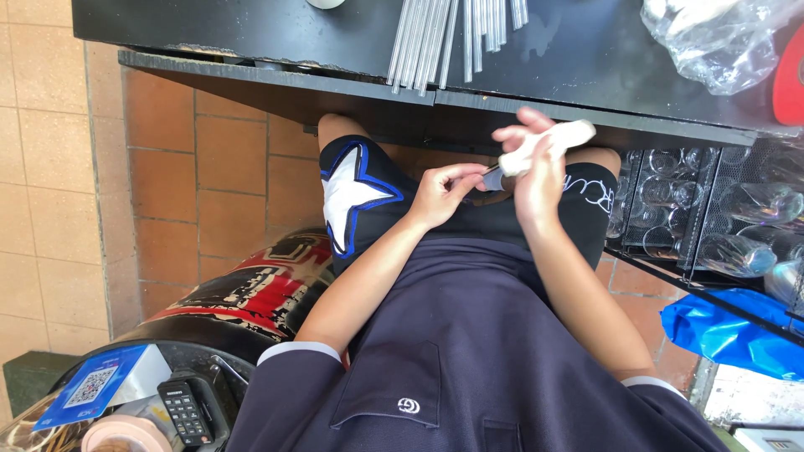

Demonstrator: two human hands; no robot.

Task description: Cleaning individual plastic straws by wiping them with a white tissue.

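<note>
Only the head view here, so going off that. I'm looking straight down at a person sitting with both hands working over the lap, right under the front edge of the black worktop (251, 33).

The right hand (536, 180) is wrapping around a pale, off-white stick-shaped thing (548, 144), holding it tilted so its lower end is pointing down toward the other hand. Fingers are curled round it, so that grip is pressed closed on the stick, with a couple of fingers sticking up loose above it. I'm guessing it's being held at that slant so the lower tip is easy to get at.

The left hand (442, 194) is coming in from the other side, thumb and fingertips pinching something small at the darker tip (492, 177) of the stick. I can't make out what the small bit is, too tiny and half hidden. Both hands are touching at that one spot, held low over the lap, probably to steady fine finger work.

Up on the worktop a bundle of clear straws (435, 38) is lying with ends hanging over the edge, handy to grab. A crumpled clear plastic bag (712, 42) is sitting at the far right. Below that, a wire rack of glasses (670, 201) and a blue bag (720, 331). Near the left elbow there's a card payment terminal (186, 412).
</note>
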